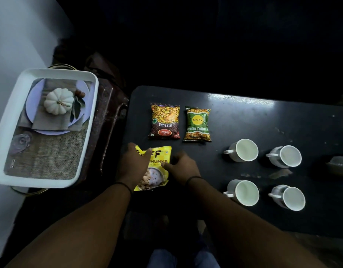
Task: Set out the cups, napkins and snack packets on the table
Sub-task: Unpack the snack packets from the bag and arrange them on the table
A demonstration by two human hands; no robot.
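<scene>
A yellow snack packet (157,171) lies at the near left corner of the black table (263,122). My left hand (134,164) rests on its left side and my right hand (183,167) holds its right edge. Behind it lie a red mixture packet (164,121) and a green packet (197,124), side by side. Several white cups stand upright in two rows to the right, among them one at the back left (243,149) and one at the front right (290,198). A stack that looks like napkins (339,163) sits at the right edge, dim and partly cut off.
A white tray (56,74) with a printed picture of a pumpkin on its floor sits on a stand to the left of the table. A dark brown piece of furniture (106,113) stands between tray and table. The surroundings are very dark.
</scene>
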